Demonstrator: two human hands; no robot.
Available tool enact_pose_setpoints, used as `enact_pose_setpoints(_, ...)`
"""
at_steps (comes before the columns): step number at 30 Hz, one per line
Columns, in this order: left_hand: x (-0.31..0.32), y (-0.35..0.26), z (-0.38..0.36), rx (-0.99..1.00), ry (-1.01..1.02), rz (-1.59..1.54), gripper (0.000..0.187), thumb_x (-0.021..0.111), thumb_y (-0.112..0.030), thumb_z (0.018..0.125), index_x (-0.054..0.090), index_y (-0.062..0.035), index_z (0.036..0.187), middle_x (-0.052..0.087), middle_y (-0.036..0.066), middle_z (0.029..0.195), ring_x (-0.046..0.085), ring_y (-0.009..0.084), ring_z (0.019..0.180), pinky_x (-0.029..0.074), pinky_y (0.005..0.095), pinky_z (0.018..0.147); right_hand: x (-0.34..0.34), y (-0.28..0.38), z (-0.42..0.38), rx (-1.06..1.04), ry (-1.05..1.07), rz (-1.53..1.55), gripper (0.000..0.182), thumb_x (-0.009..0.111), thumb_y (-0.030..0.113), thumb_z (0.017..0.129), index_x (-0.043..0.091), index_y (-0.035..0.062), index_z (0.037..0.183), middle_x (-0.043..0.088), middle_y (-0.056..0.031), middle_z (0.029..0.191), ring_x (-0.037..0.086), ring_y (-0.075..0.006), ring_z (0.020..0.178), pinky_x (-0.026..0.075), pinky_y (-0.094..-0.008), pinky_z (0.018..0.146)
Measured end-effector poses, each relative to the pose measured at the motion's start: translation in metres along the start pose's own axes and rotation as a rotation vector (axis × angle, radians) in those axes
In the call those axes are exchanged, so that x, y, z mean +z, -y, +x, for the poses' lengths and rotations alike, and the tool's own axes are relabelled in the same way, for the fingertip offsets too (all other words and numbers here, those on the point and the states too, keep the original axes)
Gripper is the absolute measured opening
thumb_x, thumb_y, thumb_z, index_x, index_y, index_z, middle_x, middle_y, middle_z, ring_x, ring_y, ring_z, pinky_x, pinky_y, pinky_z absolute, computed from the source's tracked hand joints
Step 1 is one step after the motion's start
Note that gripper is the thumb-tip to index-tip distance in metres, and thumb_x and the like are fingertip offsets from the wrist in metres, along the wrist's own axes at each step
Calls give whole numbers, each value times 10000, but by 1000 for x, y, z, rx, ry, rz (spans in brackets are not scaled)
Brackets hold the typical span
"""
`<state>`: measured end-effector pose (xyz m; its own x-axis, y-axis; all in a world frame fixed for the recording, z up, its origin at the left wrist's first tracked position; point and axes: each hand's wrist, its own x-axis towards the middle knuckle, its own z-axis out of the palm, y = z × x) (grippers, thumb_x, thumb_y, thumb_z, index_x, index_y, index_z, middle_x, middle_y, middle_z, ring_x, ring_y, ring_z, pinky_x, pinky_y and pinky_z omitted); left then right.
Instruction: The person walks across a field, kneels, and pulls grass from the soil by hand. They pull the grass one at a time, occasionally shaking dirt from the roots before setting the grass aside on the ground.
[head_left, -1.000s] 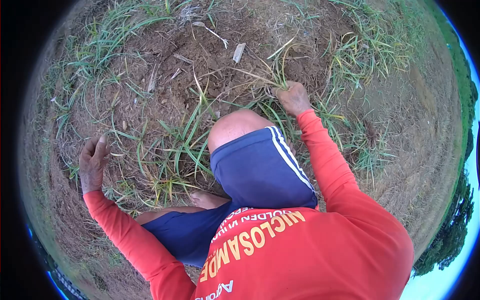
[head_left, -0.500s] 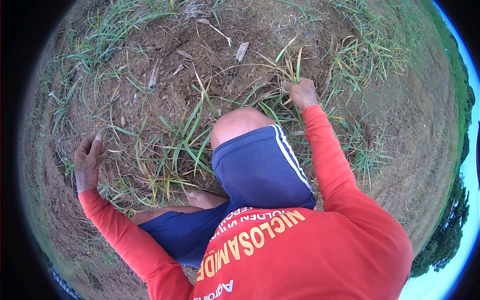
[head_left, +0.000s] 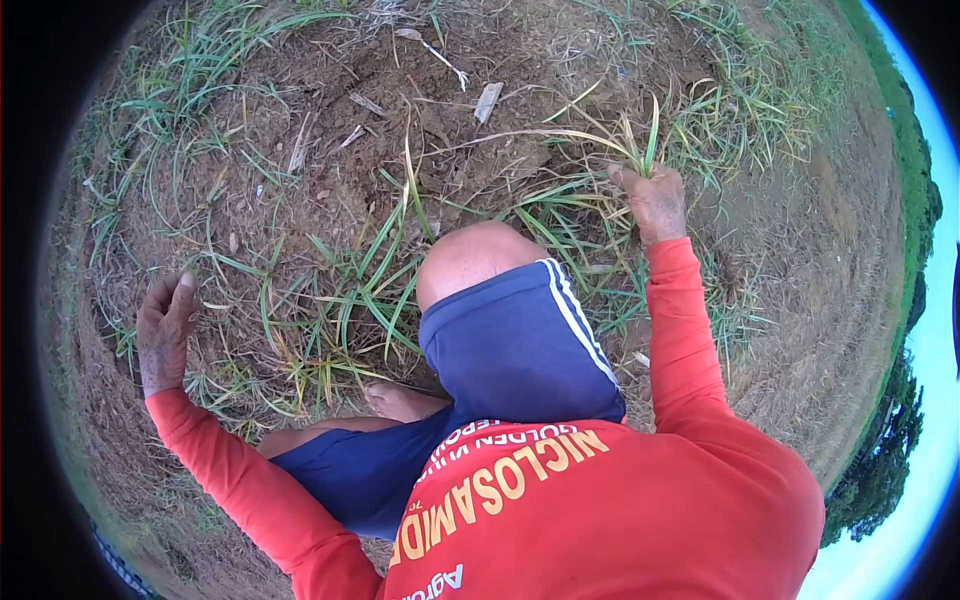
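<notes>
My right hand [head_left: 655, 200], at the upper right, is closed around a tuft of green and yellowish grass [head_left: 648, 150], whose blades stick out above the fist. My left hand [head_left: 168, 325] is raised at the far left over the soil, fingers curled together with the thumb against them. Whether anything lies between its fingers is too small to tell. Long-bladed grass clumps [head_left: 375, 275] grow between the two hands, in front of my bent knee [head_left: 475, 258].
Brown soil [head_left: 330, 200] with dry straw and a pale flat scrap [head_left: 487, 103] lies ahead. More grass [head_left: 165, 110] grows at the upper left. My bare foot [head_left: 402, 401] rests beside the clumps. Trees [head_left: 880, 455] and sky show at the right edge.
My right hand has moved to the right, away from the clumps near my knee, with the tuft still in it. My left hand has shifted slightly left and down.
</notes>
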<state>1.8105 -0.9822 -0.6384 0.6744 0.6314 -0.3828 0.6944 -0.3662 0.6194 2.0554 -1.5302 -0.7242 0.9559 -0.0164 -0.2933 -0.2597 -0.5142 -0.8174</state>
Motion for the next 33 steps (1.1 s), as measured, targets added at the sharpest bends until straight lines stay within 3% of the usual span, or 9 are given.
enact_pose_setpoints(9, 14, -8, 31, 106, 78, -52, 373, 707, -422, 972, 706, -74, 1106, 552, -59, 820, 461, 42, 720, 365, 225, 627, -81, 41, -13, -13, 23, 126, 138, 770, 156, 854, 761, 19, 865, 657, 9, 696, 549, -69, 580, 403, -231, 554)
enact_pose_setpoints(13, 16, -18, 32, 113, 101, -28, 366, 716, -451, 954, 701, -113, 1092, 570, -62, 867, 502, 33, 761, 389, 204, 651, -111, 63, -1, -139, -51, 550, 161, 765, 150, 887, 765, 25, 988, 701, -14, 792, 545, -61, 590, 421, -238, 567)
enact_pose_setpoints(17, 17, -27, 24, 91, 65, -51, 362, 712, -447, 958, 704, -108, 1086, 567, -65, 863, 499, 30, 760, 384, 204, 651, -92, 37, 34, -162, -55, 162, 218, 740, 190, 936, 762, 31, 1083, 737, -15, 891, 547, -39, 660, 461, -252, 629)
enact_pose_setpoints(18, 17, -27, 23, 102, 57, -45, 364, 711, -447, 958, 704, -107, 1086, 569, -64, 863, 501, 30, 757, 384, 204, 652, -76, 23, 35, -231, -56, 217, 243, 694, 302, 990, 773, 83, 1057, 655, 12, 793, 511, -40, 610, 409, -239, 548)
enact_pose_setpoints(20, 17, -25, 21, 123, 57, -53, 358, 713, -431, 964, 704, -96, 1088, 573, -58, 853, 489, 32, 734, 371, 204, 632, -61, 6, 29, 143, -6, 45, 335, 722, 384, 960, 784, 66, 1045, 671, -12, 839, 577, -85, 723, 475, -298, 658)
enact_pose_setpoints(23, 16, -14, 19, 128, 83, -89, 340, 717, -396, 974, 703, -77, 1090, 579, -48, 834, 466, 34, 700, 347, 205, 594, -21, -26, 31, 139, -124, -333, 428, 757, 420, 899, 775, 19, 1048, 762, -127, 913, 680, -186, 818, 520, -331, 775)
enact_pose_setpoints(26, 19, -18, 17, 104, 91, -119, 331, 718, -390, 974, 702, -78, 1083, 578, -50, 833, 481, 32, 715, 351, 205, 600, 12, -79, 65, -26, -244, -680, 396, 752, 386, 906, 773, 10, 1029, 759, -158, 896, 700, -223, 823, 522, -343, 775)
enact_pose_setpoints(29, 14, -21, 7, 76, 57, -119, 328, 724, -388, 970, 703, -81, 1082, 578, -53, 833, 487, 30, 722, 355, 204, 608, 0, -71, 63, -92, -148, 55, 390, 747, 356, 914, 756, 6, 1086, 760, -154, 987, 707, -241, 826, 533, -348, 804)
enact_pose_setpoints(33, 15, -18, 10, 81, 49, -101, 340, 713, -407, 972, 705, -88, 1090, 583, -57, 850, 499, 31, 747, 380, 207, 643, -27, -35, 41, 34, 18, 650, 234, 665, 284, 1007, 683, 54, 1052, 712, -47, 867, 642, -150, 673, 537, -289, 592)
